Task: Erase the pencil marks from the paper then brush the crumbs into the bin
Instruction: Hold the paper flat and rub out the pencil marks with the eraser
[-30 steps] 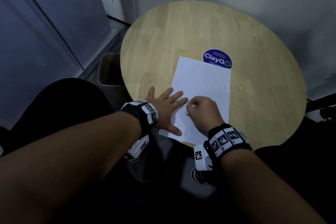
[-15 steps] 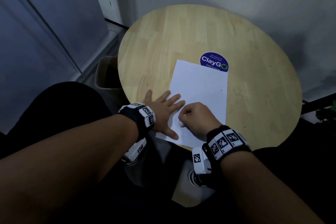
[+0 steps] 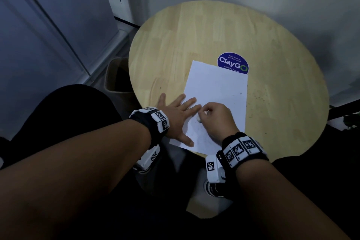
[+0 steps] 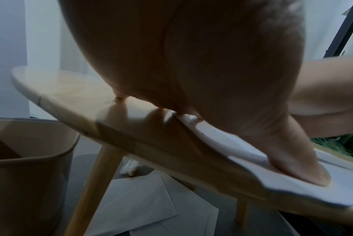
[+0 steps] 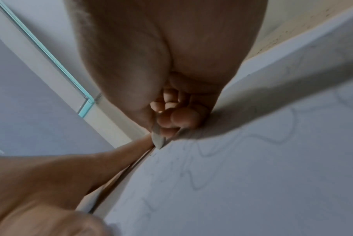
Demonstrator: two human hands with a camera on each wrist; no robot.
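Paper (image 3: 218, 91): lies on the round table (image 3: 194, 31), near edge at six o'clock, far corner overlapping a blue sticker (image 3: 233, 62) at twelve.

Left hand (image 3: 176, 115): fingers spread flat, pinning the paper's nine o'clock edge; unchanged over the last second.

Right hand (image 3: 216, 119): fingers curled, pinching a white eraser (image 3: 199, 120) against the sheet; it has shuttled slightly between strokes, so rubbing continues.

Pencil marks (image 5: 207, 153): faint wavy lines remain; erasing looks unfinished.

Bin (image 3: 116, 76): on the floor at nine o'clock, beside the table; brushing not yet begun.
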